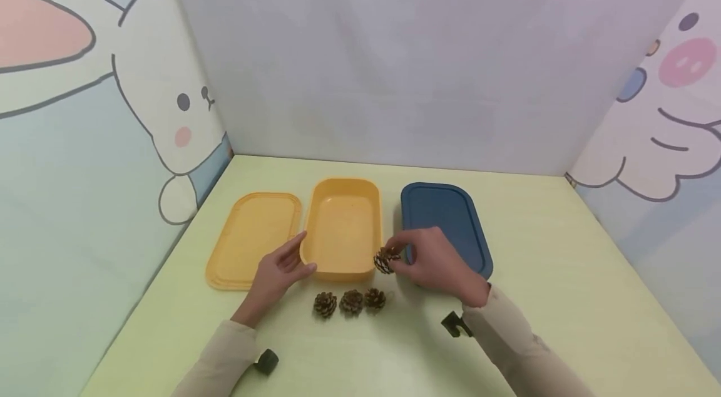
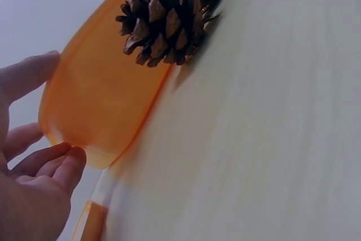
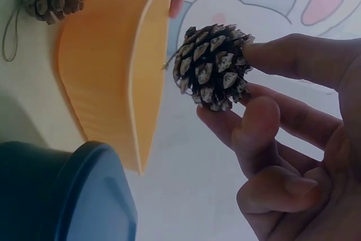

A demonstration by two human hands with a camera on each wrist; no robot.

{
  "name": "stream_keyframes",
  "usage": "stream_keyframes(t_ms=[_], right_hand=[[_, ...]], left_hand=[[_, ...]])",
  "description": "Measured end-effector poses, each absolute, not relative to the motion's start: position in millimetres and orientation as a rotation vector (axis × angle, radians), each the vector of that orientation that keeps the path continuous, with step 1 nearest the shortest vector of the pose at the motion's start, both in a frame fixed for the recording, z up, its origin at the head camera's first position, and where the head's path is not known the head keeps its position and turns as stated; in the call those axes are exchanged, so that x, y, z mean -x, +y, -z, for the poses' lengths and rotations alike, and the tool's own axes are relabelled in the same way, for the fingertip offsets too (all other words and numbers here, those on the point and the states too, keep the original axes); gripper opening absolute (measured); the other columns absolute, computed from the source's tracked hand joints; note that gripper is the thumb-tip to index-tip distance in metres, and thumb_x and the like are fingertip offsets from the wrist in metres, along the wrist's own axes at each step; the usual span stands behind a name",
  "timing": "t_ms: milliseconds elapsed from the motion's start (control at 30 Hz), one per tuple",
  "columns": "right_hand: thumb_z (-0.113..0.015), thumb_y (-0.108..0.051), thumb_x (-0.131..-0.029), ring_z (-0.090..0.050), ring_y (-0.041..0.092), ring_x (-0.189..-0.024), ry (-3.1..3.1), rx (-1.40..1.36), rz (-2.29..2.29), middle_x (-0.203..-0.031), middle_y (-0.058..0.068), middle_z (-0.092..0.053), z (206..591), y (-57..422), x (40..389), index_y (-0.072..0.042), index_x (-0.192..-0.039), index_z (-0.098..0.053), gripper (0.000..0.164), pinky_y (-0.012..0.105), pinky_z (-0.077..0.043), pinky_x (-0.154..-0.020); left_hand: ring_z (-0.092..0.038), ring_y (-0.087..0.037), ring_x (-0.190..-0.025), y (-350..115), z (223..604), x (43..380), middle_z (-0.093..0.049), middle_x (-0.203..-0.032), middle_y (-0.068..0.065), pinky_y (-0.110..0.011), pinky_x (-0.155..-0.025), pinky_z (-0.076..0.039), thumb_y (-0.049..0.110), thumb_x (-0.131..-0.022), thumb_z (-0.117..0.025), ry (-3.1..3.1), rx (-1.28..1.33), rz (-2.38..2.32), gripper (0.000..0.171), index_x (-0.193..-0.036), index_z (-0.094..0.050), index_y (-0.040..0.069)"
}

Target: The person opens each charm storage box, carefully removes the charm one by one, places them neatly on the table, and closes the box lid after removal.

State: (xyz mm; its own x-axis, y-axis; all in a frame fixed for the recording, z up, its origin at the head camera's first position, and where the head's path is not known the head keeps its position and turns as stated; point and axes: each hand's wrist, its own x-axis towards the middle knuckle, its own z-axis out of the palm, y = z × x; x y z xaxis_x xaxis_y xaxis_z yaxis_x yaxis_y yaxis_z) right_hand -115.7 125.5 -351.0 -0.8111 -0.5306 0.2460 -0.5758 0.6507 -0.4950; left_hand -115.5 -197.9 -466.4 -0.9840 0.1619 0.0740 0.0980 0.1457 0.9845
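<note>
Your counter carries an uncovered yellow box; from it, a blue box sits at three o'clock and a yellow lid at nine. Your left hand is at the yellow box's eight o'clock corner, its grip loose, fingers touching the wall. Your right hand has its grip pinching a pine cone near the rim, at four o'clock. Three loose cones lie in a row at six. The held one should be light, stiff and not slippery, though its scales may be brittle: take it gently round its widest part, clear of the thin string.
</note>
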Motion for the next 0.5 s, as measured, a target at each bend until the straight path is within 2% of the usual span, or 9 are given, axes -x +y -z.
stream_keyframes(t_ms=[267,500], right_hand=[[-0.078,-0.014,-0.082,-0.04,-0.006,-0.047,-2.818,-0.859,-0.835,-0.087,-0.01,-0.075,357,140,88,-0.022,-0.097,-0.077,0.016,0.016,-0.04,-0.046],[-0.078,-0.012,-0.08,-0.069,0.008,-0.075,-2.778,-0.93,-0.663,-0.084,-0.01,-0.074,383,137,74,-0.019,-0.091,-0.075,0.014,0.021,-0.054,-0.065]], left_hand=[[-0.038,-0.028,-0.147,-198,465,116,-0.035,-0.163,-0.01,-0.013,-0.106,-0.043,0.016,-0.09,-0.076,2.362,-0.258,-1.983,0.075,-0.155,-0.04,0.011],[-0.038,-0.028,-0.147,-198,467,116,-0.036,-0.162,-0.01,-0.014,-0.106,-0.043,0.017,-0.09,-0.076,2.363,-0.254,-1.987,0.075,-0.154,-0.04,0.01]])
